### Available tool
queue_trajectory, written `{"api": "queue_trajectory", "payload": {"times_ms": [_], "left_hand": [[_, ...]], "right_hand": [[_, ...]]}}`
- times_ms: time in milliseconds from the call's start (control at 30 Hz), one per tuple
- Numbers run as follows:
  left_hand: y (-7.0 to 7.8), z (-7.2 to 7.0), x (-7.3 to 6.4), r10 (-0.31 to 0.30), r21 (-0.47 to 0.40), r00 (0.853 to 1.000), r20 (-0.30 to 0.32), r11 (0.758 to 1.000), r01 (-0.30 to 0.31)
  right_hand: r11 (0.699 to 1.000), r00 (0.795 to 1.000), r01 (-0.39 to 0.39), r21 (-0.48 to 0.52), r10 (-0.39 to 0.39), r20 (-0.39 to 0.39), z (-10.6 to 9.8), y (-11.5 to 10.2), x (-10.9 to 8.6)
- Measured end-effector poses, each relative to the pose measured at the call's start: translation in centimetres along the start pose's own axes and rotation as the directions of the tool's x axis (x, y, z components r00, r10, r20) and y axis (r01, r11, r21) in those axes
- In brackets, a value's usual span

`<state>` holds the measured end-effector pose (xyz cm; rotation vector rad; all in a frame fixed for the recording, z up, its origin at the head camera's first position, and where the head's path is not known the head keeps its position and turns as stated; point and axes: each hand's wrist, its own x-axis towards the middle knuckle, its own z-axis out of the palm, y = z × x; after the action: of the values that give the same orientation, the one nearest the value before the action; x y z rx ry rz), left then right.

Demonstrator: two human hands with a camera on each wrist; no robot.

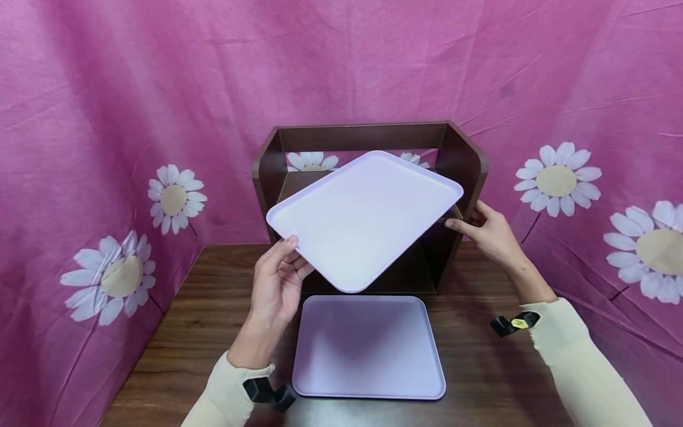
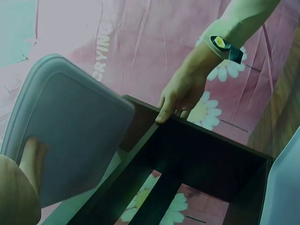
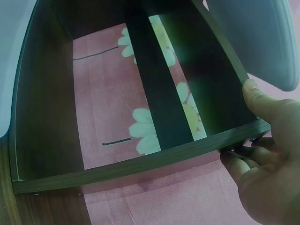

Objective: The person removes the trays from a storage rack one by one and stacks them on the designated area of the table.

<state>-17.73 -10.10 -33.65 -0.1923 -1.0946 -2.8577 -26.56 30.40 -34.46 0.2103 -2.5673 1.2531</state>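
A pale lilac tray (image 1: 363, 219) is held up at a slant in front of a dark brown shelf unit (image 1: 363, 133). My left hand (image 1: 277, 290) grips its near left edge, thumb on the upper face and fingers underneath. In the left wrist view the tray's underside (image 2: 77, 126) shows. My right hand (image 1: 493, 234) holds the right side of the shelf unit, its thumb at the front edge near the middle shelf. The right wrist view shows that thumb and the curled fingers (image 3: 239, 164) around the side panel. Much of the shelf is hidden behind the tray.
A second lilac tray (image 1: 368, 350) lies flat on the wooden table (image 1: 213, 320), just before the shelf unit. Pink cloth (image 1: 224, 77) with white daisies hangs behind and at both sides. Each wrist carries a small black camera (image 1: 267, 392).
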Motion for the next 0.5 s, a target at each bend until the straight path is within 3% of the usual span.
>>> {"api": "queue_trajectory", "payload": {"times_ms": [300, 500], "left_hand": [[0.8, -1.0, 0.3, -0.029, 0.033, 0.999, 0.018, 0.999, 0.028], [1.3, -1.9, 0.9, -0.039, 0.028, 0.995, 0.091, 0.999, 0.037]], "right_hand": [[0.999, 1.0, 0.017, -0.038, -0.017, -0.008, 0.2, 0.1, -0.1], [0.995, 0.998, 0.024, -0.098, -0.029, -0.054, 0.0, 0.1, -0.1]]}}
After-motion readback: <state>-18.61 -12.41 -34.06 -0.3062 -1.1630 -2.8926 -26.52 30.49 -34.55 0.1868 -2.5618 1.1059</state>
